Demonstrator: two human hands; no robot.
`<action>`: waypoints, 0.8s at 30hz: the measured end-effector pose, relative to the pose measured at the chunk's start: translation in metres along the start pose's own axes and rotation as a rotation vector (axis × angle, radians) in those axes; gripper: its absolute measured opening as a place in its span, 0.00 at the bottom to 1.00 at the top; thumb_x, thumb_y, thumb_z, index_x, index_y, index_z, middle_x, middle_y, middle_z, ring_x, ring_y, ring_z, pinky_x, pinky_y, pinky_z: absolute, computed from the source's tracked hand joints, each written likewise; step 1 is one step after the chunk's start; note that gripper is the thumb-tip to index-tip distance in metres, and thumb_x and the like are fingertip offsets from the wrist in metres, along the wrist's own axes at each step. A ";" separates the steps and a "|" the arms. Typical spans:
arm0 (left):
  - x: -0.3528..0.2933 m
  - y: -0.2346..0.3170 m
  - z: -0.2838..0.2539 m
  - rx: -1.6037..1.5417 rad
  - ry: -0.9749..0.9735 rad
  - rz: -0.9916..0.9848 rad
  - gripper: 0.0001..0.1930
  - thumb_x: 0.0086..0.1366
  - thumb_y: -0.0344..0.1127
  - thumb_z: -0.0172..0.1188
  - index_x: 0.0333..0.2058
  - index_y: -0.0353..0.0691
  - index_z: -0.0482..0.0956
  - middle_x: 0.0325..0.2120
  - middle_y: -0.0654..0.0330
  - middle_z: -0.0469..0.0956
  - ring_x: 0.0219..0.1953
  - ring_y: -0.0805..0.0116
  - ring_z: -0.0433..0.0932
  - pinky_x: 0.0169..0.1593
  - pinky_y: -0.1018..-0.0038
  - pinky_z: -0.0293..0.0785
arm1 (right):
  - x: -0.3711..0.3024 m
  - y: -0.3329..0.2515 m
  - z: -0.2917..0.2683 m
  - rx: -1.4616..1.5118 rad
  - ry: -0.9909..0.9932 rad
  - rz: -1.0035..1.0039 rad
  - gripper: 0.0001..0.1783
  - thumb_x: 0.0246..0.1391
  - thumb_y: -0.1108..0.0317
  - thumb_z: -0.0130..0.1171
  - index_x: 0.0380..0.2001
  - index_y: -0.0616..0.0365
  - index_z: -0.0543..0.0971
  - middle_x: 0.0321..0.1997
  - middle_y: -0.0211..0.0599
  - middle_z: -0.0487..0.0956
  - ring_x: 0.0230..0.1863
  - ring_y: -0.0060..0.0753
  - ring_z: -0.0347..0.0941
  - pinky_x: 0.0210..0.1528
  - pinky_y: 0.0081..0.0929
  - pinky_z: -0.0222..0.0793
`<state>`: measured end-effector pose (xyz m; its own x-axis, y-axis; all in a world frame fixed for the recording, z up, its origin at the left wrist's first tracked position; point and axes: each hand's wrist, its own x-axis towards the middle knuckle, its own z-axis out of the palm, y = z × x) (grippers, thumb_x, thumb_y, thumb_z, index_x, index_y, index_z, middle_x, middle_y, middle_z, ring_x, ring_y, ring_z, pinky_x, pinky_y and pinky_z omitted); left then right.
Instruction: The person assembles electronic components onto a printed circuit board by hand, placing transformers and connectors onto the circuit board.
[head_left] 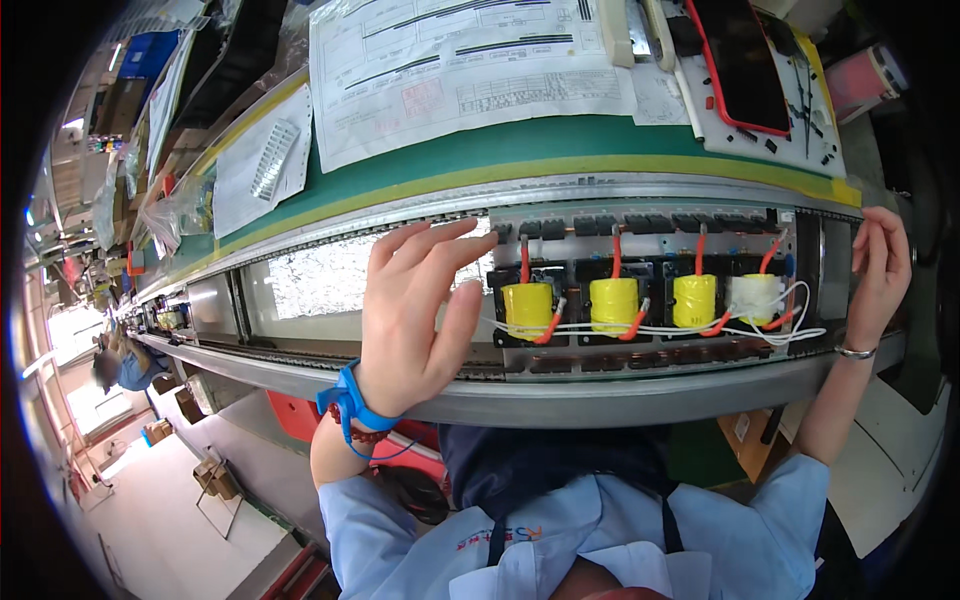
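A long circuit board lies on the conveyor line in front of me. Along it stand several yellow-wrapped coils on black bases, and at the right end a white-wrapped coil. Red sleeved leads rise from the coils, and thin white wires run past them into loops at the right. My left hand, with a blue strap round its wrist, hovers at the board's left end, fingers apart and fingertips near its corner. My right hand is raised beyond the board's right end, fingers loosely bent, with nothing visible in it.
Behind the conveyor rail is a green bench with printed drawing sheets, a small label sheet and a red-edged phone. Small black parts lie beside the phone. Far left along the line is another person.
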<state>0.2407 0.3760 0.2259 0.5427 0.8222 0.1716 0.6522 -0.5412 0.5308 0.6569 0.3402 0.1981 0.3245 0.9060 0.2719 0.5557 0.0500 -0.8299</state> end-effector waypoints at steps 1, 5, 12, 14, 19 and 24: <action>0.002 0.001 0.000 -0.001 -0.006 0.008 0.15 0.51 0.29 0.51 0.40 0.34 0.72 0.40 0.51 0.74 0.45 0.54 0.71 0.52 0.63 0.59 | 0.001 0.004 0.002 -0.009 0.011 0.005 0.09 0.58 0.73 0.43 0.36 0.60 0.73 0.22 0.23 0.65 0.19 0.09 0.54 0.20 0.08 0.47; 0.003 -0.002 0.013 -0.266 -0.012 0.011 0.22 0.50 0.33 0.53 0.45 0.31 0.67 0.44 0.52 0.72 0.47 0.56 0.70 0.52 0.62 0.58 | 0.001 0.014 0.005 -0.069 0.018 0.015 0.09 0.58 0.72 0.43 0.36 0.60 0.73 0.21 0.23 0.65 0.19 0.09 0.54 0.20 0.08 0.46; 0.010 -0.012 0.012 -0.155 -0.134 0.144 0.22 0.52 0.38 0.52 0.44 0.31 0.67 0.44 0.50 0.72 0.46 0.56 0.71 0.50 0.62 0.60 | -0.004 0.027 0.003 -0.143 0.032 0.076 0.08 0.57 0.72 0.44 0.36 0.59 0.74 0.21 0.22 0.65 0.18 0.09 0.53 0.20 0.09 0.45; 0.011 -0.011 0.013 -0.170 -0.152 0.123 0.22 0.52 0.38 0.53 0.44 0.31 0.66 0.44 0.49 0.72 0.46 0.56 0.70 0.49 0.63 0.61 | -0.006 0.029 0.003 -0.175 0.033 0.079 0.08 0.57 0.72 0.44 0.35 0.59 0.74 0.20 0.22 0.64 0.18 0.09 0.53 0.20 0.09 0.44; 0.019 0.006 0.011 -0.119 -0.073 0.106 0.21 0.56 0.45 0.48 0.43 0.35 0.67 0.44 0.48 0.73 0.47 0.58 0.69 0.48 0.68 0.60 | -0.011 0.029 -0.001 -0.234 0.036 0.105 0.08 0.57 0.74 0.43 0.35 0.59 0.74 0.20 0.22 0.63 0.19 0.09 0.51 0.20 0.10 0.43; 0.016 0.027 0.031 0.324 -0.040 0.277 0.26 0.66 0.54 0.28 0.38 0.39 0.68 0.34 0.50 0.79 0.46 0.59 0.72 0.53 0.65 0.52 | -0.011 0.026 -0.003 -0.270 -0.001 0.123 0.08 0.56 0.74 0.44 0.34 0.59 0.74 0.21 0.22 0.64 0.20 0.09 0.52 0.21 0.09 0.44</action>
<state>0.2832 0.3688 0.2174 0.7368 0.6339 0.2351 0.6079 -0.7734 0.1799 0.6703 0.3306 0.1755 0.4018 0.8985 0.1766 0.6957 -0.1741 -0.6969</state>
